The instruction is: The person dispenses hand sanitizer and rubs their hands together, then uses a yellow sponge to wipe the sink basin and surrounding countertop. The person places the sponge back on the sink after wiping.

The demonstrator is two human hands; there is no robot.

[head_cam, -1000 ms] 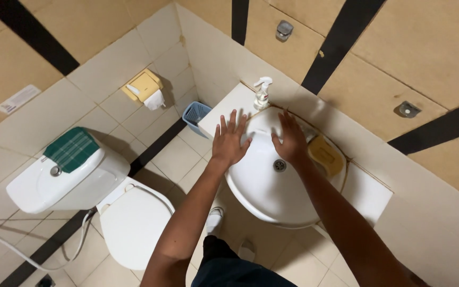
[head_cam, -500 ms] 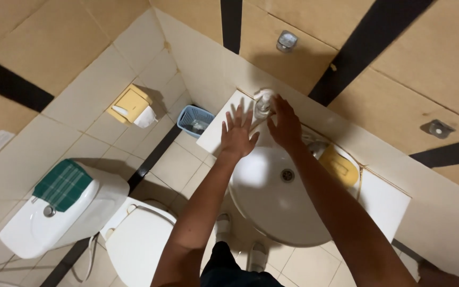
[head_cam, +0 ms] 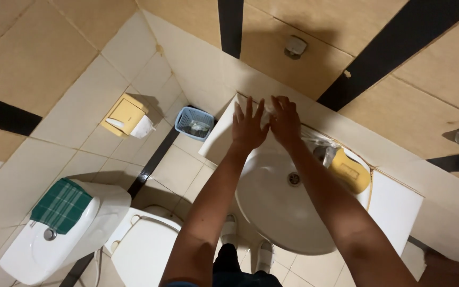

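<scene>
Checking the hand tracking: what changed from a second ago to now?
Both hands moved from above the basin's rear edge to the back left corner of the sink. The right hand now covers the soap dispenser seen earlier; the left hand hovers spread beside it. Sink, toilet and blue basket stayed put.

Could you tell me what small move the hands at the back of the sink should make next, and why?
Probably press down with the right hand: it lies over the spot at the back corner of the white sink, hiding whatever stands there, while the left hand waits beside it, fingers spread and empty, seemingly ready to catch something.
</scene>
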